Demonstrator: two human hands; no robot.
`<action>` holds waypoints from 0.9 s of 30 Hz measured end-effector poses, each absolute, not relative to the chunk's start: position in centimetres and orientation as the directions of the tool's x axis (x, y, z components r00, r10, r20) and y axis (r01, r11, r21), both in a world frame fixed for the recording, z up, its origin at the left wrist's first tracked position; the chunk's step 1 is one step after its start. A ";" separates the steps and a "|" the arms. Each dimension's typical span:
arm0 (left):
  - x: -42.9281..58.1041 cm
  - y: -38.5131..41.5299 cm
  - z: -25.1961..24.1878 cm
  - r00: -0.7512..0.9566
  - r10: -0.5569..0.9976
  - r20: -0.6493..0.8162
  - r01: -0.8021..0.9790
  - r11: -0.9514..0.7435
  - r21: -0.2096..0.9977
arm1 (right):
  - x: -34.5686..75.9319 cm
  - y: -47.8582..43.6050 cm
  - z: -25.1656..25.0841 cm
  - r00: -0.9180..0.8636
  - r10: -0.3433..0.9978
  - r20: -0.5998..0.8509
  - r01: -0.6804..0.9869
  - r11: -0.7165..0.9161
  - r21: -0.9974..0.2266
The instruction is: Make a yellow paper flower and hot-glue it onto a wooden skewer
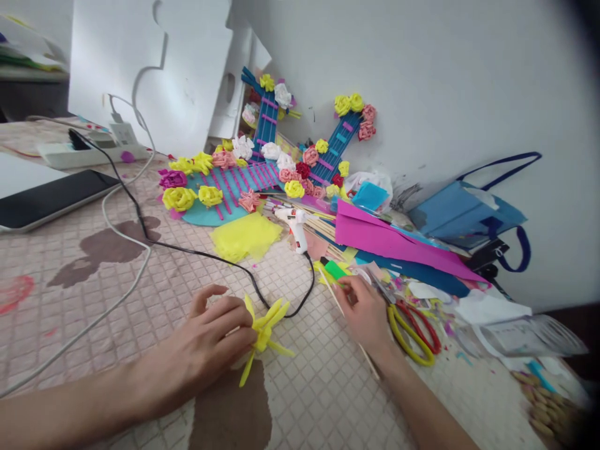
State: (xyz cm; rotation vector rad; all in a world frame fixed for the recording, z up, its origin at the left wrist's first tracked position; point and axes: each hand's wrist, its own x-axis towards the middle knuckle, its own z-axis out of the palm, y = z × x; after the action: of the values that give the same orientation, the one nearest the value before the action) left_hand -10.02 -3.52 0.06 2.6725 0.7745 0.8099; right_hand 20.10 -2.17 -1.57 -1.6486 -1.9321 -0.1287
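My left hand (220,334) is closed on a yellow paper flower (263,332) with several narrow petals spread outward, held just above the tabletop. Further right, my right hand (368,312) has its fingers curled at the near end of a small green object (335,269) with a black tip; its exact kind is unclear. A thin wooden stick (334,296) runs beneath that hand. Beside it lie scissors (412,331) with red and yellow handles. A white hot glue gun (296,230) rests between and beyond both hands.
Blue card shapes (215,203) covered in paper flowers lean by the wall. Yellow crepe paper (246,236), magenta sheets (398,244) and scraps lie around. A black cable (201,252) crosses the table toward a power strip (84,153). A phone (51,201) lies left, a blue bag (469,209) right.
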 end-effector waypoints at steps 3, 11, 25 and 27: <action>-10.3 -3.5 0.0 0.711 0.535 0.457 0.396 -0.841 0.370 | 19.0 -0.1 -0.6 -0.072 0.849 0.523 0.891 0.290 -0.349; -10.6 -3.0 0.0 0.731 0.530 0.429 0.392 -0.841 0.372 | 15.2 10.5 -0.7 -0.092 0.901 0.425 0.853 0.291 -0.432; -11.2 -2.6 -0.2 0.749 0.533 0.394 0.420 -0.841 0.340 | 17.0 3.4 1.8 -0.013 0.959 0.283 0.489 0.253 -0.835; -11.2 -2.6 -0.2 0.753 0.527 0.394 0.422 -0.846 0.327 | 18.1 0.9 1.7 -0.039 0.975 0.218 0.451 0.212 -0.867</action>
State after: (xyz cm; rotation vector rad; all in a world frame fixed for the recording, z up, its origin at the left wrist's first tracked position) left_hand -11.18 -2.60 -0.21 2.7338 0.7502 0.7103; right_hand 18.09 0.90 1.74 -1.3674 -1.6293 0.7697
